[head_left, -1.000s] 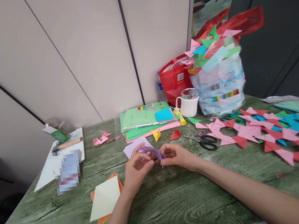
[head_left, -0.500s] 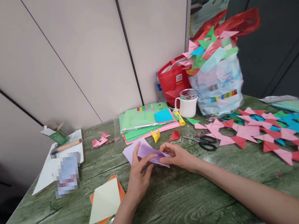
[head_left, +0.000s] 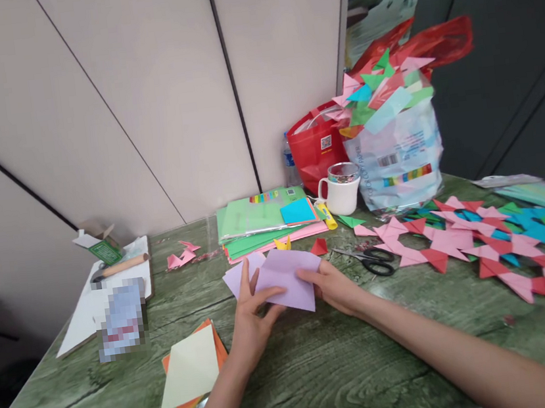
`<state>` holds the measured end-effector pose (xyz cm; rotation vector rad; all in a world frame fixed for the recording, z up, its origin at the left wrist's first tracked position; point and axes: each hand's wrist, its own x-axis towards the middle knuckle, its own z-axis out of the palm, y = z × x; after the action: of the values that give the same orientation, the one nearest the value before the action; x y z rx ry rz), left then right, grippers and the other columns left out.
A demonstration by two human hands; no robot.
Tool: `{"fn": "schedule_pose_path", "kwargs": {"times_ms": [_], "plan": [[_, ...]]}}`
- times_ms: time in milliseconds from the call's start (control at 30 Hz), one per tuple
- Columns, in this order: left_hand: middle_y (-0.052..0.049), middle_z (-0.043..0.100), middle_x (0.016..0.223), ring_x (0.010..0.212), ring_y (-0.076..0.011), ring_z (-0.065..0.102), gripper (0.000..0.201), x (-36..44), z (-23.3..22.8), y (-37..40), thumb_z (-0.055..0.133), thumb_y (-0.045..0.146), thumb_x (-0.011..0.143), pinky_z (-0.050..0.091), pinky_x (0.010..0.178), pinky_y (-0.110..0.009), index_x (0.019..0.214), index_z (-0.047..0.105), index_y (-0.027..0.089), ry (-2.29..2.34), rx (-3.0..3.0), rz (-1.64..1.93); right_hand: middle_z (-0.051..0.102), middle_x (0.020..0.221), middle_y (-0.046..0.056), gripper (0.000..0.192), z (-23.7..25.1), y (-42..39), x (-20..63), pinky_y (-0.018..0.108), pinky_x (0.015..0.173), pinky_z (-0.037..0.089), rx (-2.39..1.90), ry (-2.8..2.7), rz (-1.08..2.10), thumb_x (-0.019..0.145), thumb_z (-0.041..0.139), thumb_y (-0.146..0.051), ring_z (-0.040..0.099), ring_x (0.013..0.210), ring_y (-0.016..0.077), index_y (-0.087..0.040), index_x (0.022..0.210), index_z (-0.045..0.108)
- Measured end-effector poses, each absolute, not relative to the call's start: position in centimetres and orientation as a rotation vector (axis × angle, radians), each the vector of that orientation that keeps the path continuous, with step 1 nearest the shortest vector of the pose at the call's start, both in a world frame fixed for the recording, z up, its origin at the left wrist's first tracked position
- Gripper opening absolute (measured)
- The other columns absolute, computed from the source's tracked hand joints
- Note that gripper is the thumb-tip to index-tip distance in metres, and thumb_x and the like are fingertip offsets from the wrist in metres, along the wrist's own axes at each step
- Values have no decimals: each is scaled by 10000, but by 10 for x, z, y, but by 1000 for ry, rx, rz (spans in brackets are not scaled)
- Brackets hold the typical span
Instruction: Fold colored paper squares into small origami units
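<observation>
A light purple square of paper (head_left: 288, 275) is held up above the table, with its flat face turned toward me. My right hand (head_left: 335, 289) pinches its right edge, thumb in front. On its left side, my left hand (head_left: 253, 309) grips the sheet's lower left part with the thumb, while the index finger points up. More purple paper (head_left: 234, 278) shows behind the left fingers, partly hidden. Just beyond the sheet lie a yellow folded paper piece (head_left: 282, 244) and a red folded piece (head_left: 318, 247).
Black-handled scissors (head_left: 376, 261) lie right of my hands, beside joined pink and red folded paper stars (head_left: 451, 241). Cream and orange sheets (head_left: 191, 369) are at left. Behind stand green paper packs (head_left: 258, 212), a white mug (head_left: 343, 190) and a full plastic bag (head_left: 395, 149).
The purple sheet has opened out from its bent, tilted position and now faces me flat. My right hand has shifted slightly right along with its edge. My left hand has barely moved.
</observation>
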<state>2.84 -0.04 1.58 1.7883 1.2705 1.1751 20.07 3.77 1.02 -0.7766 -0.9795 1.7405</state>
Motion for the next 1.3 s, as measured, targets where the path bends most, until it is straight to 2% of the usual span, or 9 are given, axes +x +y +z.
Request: {"fn": "schedule_pose_path", "kwargs": {"times_ms": [67,133,267,533,667,867,1000,1100,1300], "plan": [[-38,89,1482,1218,-280,390,236,30,16,-1,683,226,656,387,954,-360,891,703,227,1296,1713,1185,671,960,44,344,11,37,199,336,759,476,-726,-936,1743,644,675,-328,610,869,210,-196,954,605],[-57,220,1437,1116,-251,485,268,32,16,-1,686,241,653,425,911,-351,921,696,241,1273,1650,1201,663,1010,49,378,12,36,199,351,776,480,-698,-903,1737,653,667,-327,610,898,219,-204,1004,595],[-54,576,1043,964,-209,545,349,35,16,-2,674,218,658,427,888,-371,998,664,296,1246,1676,1152,661,1029,57,394,15,33,198,366,807,476,-683,-921,1746,663,660,-330,602,937,232,-195,1028,597],[-52,688,921,864,-224,586,242,35,15,-4,707,223,606,452,814,-338,840,722,282,1365,1739,1128,671,956,46,317,15,28,194,356,813,469,-619,-943,1829,690,647,-359,596,940,215,-200,962,610],[-27,718,700,699,-212,621,127,35,22,-4,686,267,635,477,714,-321,751,736,268,1420,1729,1125,658,909,32,281,11,28,196,339,793,472,-591,-994,1836,675,670,-341,604,877,184,-192,897,585],[-37,719,706,665,-188,636,117,33,23,-2,693,273,624,491,658,-268,694,734,189,1410,1473,1242,629,719,-27,340,9,32,198,319,665,509,-727,-1071,1671,624,709,-333,614,672,149,-212,817,456],[-35,696,920,793,-168,625,406,33,18,0,713,270,609,486,729,-255,1002,668,182,1341,1268,1371,612,675,-53,414,10,34,199,313,603,525,-751,-1107,1571,612,720,-326,612,607,147,-243,800,360],[-34,650,1032,849,-156,615,761,37,22,0,719,250,609,486,754,-259,1298,400,209,1210,1132,1450,579,655,-61,375,10,32,200,293,563,520,-748,-1180,1482,634,702,-331,610,567,143,-238,753,359],[-57,655,997,837,-157,634,1090,47,36,-4,747,194,576,500,729,-244,1396,34,273,1121,1021,1592,586,722,6,172,8,27,198,265,582,498,-806,-1396,1258,709,622,-352,625,617,144,-182,698,601]]}}
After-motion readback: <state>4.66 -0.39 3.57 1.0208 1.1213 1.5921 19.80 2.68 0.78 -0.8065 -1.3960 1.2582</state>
